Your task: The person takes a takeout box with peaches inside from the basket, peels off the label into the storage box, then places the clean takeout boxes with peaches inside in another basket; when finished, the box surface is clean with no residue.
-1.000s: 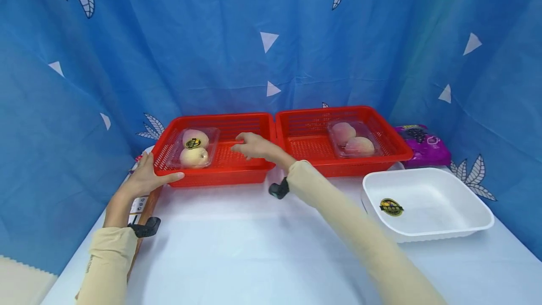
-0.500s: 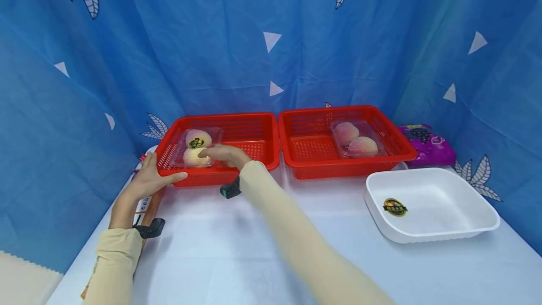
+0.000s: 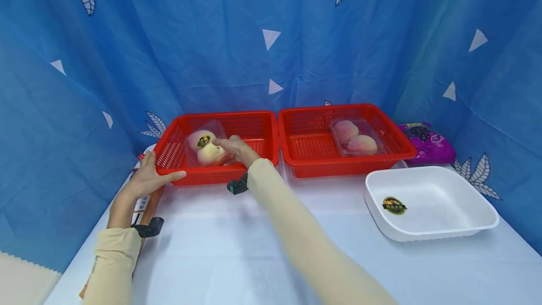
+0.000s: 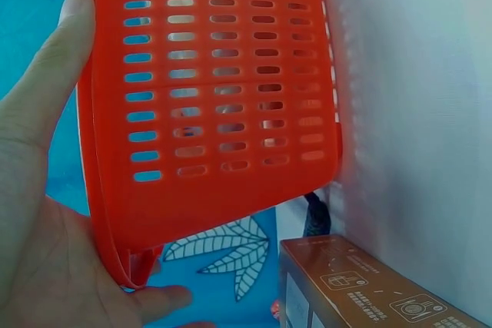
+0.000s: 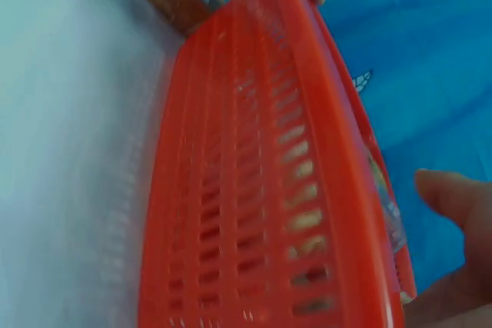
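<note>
From where I'm standing, the thing that has just moved is the pack of peaches (image 3: 206, 147) in the left red basket (image 3: 211, 177). A moment ago it sat flat towards the basket's left end; now it has slid a little to the right and turned, and it looks tipped, with its far edge raised. The right hand (image 3: 236, 148), which was hanging over the middle of the basket and then came to the pack's side, now pinches the pack by its right end, thumb on top near the closer peach. (The fingers under it are mostly hidden, so I can't swear to how firm the hold is.) The pack remains within the basket walls.

The left hand (image 3: 146, 178) hasn't budged: it is spread at the basket's front left corner, thumb along the front and fingers against the side, touching rather than clenched. I'd take that as steadying the basket.

To my eye, this means the reaching is over and the pack itself is being handled, though it isn't out. Nothing else has shifted: the second pack (image 3: 360, 145) lies in the right red basket (image 3: 334, 169), with the white tray (image 3: 440, 201) nearer the person.
</note>
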A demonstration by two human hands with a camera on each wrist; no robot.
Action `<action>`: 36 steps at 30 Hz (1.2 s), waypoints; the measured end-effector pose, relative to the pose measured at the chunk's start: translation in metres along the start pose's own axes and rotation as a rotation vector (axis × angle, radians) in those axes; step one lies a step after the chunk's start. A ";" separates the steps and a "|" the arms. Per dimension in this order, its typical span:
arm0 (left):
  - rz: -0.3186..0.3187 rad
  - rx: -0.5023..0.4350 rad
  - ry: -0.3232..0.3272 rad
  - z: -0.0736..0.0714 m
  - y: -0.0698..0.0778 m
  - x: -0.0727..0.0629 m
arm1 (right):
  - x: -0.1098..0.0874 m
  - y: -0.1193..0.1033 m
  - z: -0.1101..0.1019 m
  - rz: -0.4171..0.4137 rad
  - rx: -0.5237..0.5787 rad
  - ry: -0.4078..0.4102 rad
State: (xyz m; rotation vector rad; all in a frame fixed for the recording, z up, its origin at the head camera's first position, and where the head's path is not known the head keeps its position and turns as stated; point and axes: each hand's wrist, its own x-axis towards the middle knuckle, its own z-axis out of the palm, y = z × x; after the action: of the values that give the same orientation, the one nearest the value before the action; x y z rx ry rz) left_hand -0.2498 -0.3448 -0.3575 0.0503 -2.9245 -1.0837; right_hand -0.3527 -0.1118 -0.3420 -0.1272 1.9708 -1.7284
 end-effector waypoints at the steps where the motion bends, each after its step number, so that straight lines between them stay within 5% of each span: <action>1: 0.003 0.000 -0.001 0.000 0.000 0.000 | -0.001 -0.001 -0.002 -0.012 -0.015 0.022; 8: 0.009 -0.004 -0.010 0.001 0.001 0.001 | -0.002 -0.003 -0.016 -0.131 -0.046 0.037; 18: 0.007 -0.011 -0.013 0.002 -0.001 0.004 | -0.023 -0.020 -0.063 -0.332 0.071 0.031; 26: 0.010 -0.010 -0.003 0.005 -0.002 0.002 | -0.095 -0.032 -0.127 -0.397 0.020 -0.127; 31: 0.014 0.005 0.002 0.005 -0.004 0.002 | -0.146 -0.006 -0.166 -0.349 -0.056 -0.261; 36: 0.008 0.097 0.008 0.004 -0.004 0.001 | -0.174 0.033 -0.199 -0.285 -0.190 -0.306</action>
State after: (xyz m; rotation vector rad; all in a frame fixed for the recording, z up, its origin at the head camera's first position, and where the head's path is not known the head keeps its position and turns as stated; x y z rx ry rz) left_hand -0.2513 -0.3446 -0.3633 0.0448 -2.9649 -0.9381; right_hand -0.2792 0.1425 -0.3073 -0.7261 1.9495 -1.5692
